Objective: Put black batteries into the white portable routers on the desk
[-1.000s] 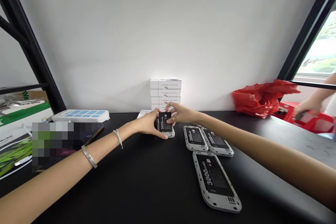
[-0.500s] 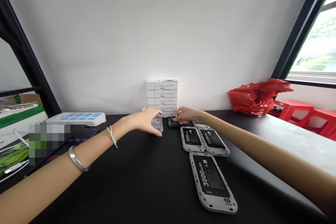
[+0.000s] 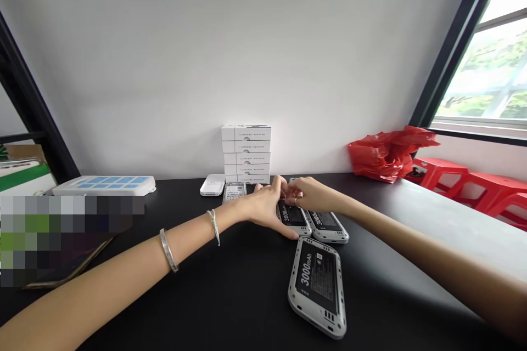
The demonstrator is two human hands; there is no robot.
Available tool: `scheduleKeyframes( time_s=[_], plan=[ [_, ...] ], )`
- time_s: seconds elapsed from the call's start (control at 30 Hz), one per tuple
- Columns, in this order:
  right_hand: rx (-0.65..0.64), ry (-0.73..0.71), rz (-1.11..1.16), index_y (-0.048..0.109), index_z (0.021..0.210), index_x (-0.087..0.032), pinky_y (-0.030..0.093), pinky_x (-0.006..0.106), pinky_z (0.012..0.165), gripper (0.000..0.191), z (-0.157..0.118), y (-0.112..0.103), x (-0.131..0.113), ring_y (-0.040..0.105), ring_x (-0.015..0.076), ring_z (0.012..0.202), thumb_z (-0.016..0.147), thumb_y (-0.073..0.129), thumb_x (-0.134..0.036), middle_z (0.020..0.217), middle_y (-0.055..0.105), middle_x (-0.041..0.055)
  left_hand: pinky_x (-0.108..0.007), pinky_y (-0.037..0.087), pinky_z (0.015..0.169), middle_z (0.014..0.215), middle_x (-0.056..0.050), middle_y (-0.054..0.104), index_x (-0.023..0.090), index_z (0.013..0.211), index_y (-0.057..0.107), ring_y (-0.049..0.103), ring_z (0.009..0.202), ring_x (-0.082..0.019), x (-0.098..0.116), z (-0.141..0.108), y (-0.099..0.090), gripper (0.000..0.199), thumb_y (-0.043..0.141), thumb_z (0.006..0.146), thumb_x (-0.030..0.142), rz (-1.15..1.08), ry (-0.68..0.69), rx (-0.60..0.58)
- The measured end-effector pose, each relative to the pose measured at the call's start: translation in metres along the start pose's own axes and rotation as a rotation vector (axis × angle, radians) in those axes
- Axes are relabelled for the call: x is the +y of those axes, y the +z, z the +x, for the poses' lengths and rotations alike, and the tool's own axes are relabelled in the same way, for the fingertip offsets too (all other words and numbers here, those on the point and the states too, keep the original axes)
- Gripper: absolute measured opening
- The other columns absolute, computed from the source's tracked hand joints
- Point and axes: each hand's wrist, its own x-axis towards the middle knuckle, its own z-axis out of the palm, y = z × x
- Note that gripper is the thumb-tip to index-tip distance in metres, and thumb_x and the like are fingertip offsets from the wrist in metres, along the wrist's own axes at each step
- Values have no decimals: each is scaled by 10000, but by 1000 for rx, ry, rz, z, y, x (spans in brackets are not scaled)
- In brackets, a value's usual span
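Observation:
My left hand spans a white rounded device with a black 3000mAh battery, its thumb at the near edge and its fingers by the far edge. At the far end of this device, my right hand has its fingers curled together; what they pinch, if anything, is hidden. Beside it on the right lies a similar device, partly covered by my right hand. Closer to me rests another open-backed device with its battery showing. A device with a bare, labelled battery bay lies left of my left hand.
White boxes stand stacked against the wall, with white covers to their left. A power strip and a partly blurred phone lie left. Red plastic bags and red stools are at right.
My left hand has moved right, from the device with the bare bay to one with a battery. My right hand has left the loose black battery's spot and joined it. The view has turned slightly right.

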Motion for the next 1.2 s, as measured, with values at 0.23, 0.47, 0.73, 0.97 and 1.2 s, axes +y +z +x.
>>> scheduleKeyframes(
  time_s=[0.23, 0.47, 0.73, 0.97, 1.2],
  plan=[
    [102, -59, 53, 504, 770, -197, 394, 272, 583, 257, 3, -19, -2, 514, 160, 670, 750, 599, -435, 754, 561, 10, -460, 372, 870, 1015, -52, 472, 231, 964, 255, 524, 892, -261, -9, 4, -8, 802, 778, 441, 541, 152, 188, 277],
    [82, -118, 771, 454, 957, -239, 478, 314, 731, 464, 15, -14, -14, 590, 144, 793, 607, 758, -229, 881, 590, -11, -447, 413, 807, 964, -45, 478, 234, 928, 245, 517, 869, -261, -23, -18, -30, 800, 773, 432, 572, 114, 104, 344],
    [103, 172, 963, 447, 853, -224, 565, 308, 732, 408, 47, -10, -9, 658, 163, 779, 614, 776, -186, 760, 618, -7, -484, 385, 891, 1173, -103, 515, 254, 951, 223, 480, 1079, -310, -67, -46, -46, 770, 749, 497, 585, 40, -68, 250],
    [27, 274, 676, 400, 726, -219, 566, 279, 579, 400, 76, 20, 17, 659, 168, 629, 616, 784, -194, 625, 616, -8, -480, 390, 891, 1253, -89, 539, 260, 989, 332, 450, 1113, -327, -79, -64, -55, 582, 666, 628, 572, 84, -205, 127],
    [177, 214, 278, 544, 690, -184, 452, 264, 586, 185, 55, -11, 48, 601, 161, 626, 697, 695, -289, 662, 628, 15, -411, 417, 881, 1240, -40, 507, 279, 1082, 395, 478, 1111, -283, -48, -56, -48, 403, 559, 775, 481, 110, -92, 211]
  ],
)
